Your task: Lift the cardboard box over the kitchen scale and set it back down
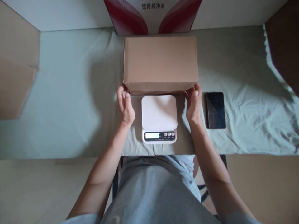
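A plain brown cardboard box (160, 59) is held between both hands at its near bottom corners, just beyond a white digital kitchen scale (159, 118). My left hand (125, 105) grips the box's near left corner, fingers under the edge. My right hand (193, 104) grips the near right corner the same way. The box's near edge hangs over the far rim of the scale's platform. The scale's display and three buttons face me at its front.
A dark phone (215, 109) lies face up right of my right hand. A red and white printed carton (153, 15) stands behind the box. The table carries a pale green cloth (70, 93). Brown cardboard (16, 71) leans at the left.
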Available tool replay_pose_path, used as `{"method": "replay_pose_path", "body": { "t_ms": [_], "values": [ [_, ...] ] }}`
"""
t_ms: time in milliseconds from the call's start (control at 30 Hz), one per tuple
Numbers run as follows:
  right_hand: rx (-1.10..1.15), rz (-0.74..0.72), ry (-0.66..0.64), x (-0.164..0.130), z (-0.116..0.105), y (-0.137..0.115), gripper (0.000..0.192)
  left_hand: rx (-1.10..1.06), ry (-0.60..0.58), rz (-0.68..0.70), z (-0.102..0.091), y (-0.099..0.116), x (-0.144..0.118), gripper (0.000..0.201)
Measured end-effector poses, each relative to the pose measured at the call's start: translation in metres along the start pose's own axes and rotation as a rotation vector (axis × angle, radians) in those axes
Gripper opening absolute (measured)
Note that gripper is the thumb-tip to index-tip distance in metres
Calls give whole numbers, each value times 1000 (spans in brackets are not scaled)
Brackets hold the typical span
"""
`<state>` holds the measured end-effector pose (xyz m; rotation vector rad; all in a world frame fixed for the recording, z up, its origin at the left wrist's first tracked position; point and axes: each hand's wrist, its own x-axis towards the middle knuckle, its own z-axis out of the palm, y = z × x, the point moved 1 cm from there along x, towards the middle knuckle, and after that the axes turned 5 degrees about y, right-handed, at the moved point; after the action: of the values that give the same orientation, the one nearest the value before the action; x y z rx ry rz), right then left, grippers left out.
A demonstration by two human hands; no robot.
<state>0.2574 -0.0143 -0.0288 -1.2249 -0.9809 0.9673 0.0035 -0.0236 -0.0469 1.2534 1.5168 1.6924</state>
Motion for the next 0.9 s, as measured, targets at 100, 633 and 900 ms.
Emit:
{"method": "replay_pose_path", "body": {
  "t_ms": [100, 633, 900],
  "values": [
    [76, -14, 112, 6, -6, 13, 58, -80, 145, -32, -3, -10, 0, 49],
    [268, 113, 197, 17, -15, 18, 46, -86, 158, -101, -8, -21, 2, 45],
    [169, 40, -22, 10, -6, 8, 55, -145, 114, -86, -8, -4, 12, 58]
  ]
}}
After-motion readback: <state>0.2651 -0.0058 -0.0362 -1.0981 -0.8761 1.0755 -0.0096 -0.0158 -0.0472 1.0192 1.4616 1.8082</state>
